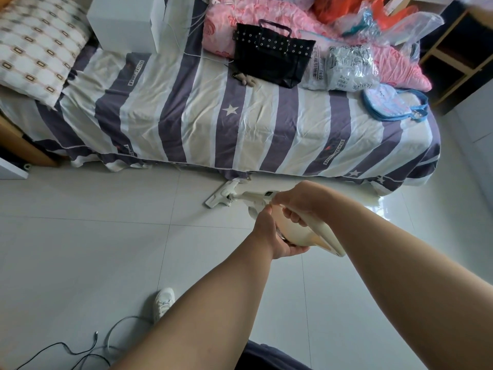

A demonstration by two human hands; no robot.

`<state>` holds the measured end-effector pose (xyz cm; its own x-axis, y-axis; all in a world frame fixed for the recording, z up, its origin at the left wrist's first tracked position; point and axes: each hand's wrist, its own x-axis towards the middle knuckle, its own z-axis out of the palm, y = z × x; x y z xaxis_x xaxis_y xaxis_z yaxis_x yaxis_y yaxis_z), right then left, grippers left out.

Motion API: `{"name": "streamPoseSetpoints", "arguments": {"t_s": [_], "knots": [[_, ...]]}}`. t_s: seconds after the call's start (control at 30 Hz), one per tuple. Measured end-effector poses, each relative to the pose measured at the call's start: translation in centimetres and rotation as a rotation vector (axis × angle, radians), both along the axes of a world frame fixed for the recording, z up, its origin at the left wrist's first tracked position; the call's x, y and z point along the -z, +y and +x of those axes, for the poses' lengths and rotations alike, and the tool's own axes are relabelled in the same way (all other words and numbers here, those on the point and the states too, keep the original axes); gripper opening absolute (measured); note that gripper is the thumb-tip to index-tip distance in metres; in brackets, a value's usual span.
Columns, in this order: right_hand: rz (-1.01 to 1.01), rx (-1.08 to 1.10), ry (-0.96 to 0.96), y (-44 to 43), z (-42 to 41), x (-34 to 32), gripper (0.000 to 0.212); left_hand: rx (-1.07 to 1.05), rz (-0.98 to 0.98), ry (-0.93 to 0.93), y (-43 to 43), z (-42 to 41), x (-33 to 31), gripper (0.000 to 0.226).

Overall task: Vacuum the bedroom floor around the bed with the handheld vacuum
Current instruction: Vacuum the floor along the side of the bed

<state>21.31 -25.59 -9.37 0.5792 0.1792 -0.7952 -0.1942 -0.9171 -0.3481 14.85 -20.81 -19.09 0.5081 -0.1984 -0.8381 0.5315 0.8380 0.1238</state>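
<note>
Where the striped sheet hangs over the near edge of the bed (213,116), the vacuum (301,233) reaches down to the floor (106,236). Its flat white floor head (221,197) lies on the tiles just beside the hanging hem. The right hand (301,201) is clenched round the cream handle from above. The left hand (269,236) cups the round body from below, with its fingers curled under it.

The floor is laid with large pale grey tiles, glossy, and a bright glare shows near the foot of the bed. A white shoe (162,303) stands on the tiles near the left forearm. Dark and grey cables (80,345) trail across the lower left corner.

The bed runs across the room, its sheet striped purple, cream and white with small stars. A patterned pillow (34,44) lies at the left end, with a white box (125,20) next to it. Farther right on the bed are a studded black handbag (272,57), a crumpled pink quilt (240,20) behind it, printed plastic bags (346,68) and a round blue pouch (392,102). A wooden shelf (453,54) stands beyond the foot of the bed. Part of a wooden bed frame (26,145) shows below the pillow.
</note>
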Motion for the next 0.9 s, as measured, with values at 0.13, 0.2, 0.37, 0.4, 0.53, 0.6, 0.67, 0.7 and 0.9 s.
{"name": "streamPoseSetpoints", "arguments": {"t_s": [0.13, 0.2, 0.37, 0.4, 0.53, 0.6, 0.67, 0.7, 0.9], "knots": [[0.002, -0.001, -0.023, -0.3, -0.7, -0.4, 0.041, 0.013, 0.015, -0.010, -0.1, -0.6, -0.6, 0.038], [-0.002, 0.005, -0.007, -0.2, -1.0, -0.8, 0.042, 0.018, 0.012, -0.017, -0.1, -0.8, -0.9, 0.038], [-0.010, -0.003, -0.028, -0.1, -1.5, -1.9, 0.042, 0.038, 0.017, -0.039, 0.1, -1.2, -1.9, 0.037], [-0.011, 0.002, -0.023, 0.0, -1.7, -2.2, 0.041, 0.046, 0.022, -0.041, 0.2, -1.3, -2.2, 0.037], [-0.018, 0.025, 0.012, 0.5, -2.3, -2.6, 0.039, 0.077, 0.014, -0.044, 0.5, -1.7, -2.4, 0.038], [-0.009, 0.037, 0.024, 0.7, -2.6, -2.6, 0.037, 0.097, 0.011, -0.044, 0.8, -1.9, -2.4, 0.039], [0.012, 0.064, 0.010, 0.8, -2.7, -2.4, 0.035, 0.113, 0.011, -0.038, 1.1, -2.2, -2.4, 0.037], [0.014, 0.079, 0.007, 0.9, -2.8, -2.3, 0.035, 0.118, 0.008, -0.032, 1.3, -2.3, -2.5, 0.035], [0.007, 0.120, 0.016, 1.8, -3.7, -2.5, 0.036, 0.150, 0.003, -0.012, 2.4, -3.0, -2.3, 0.035]]}}
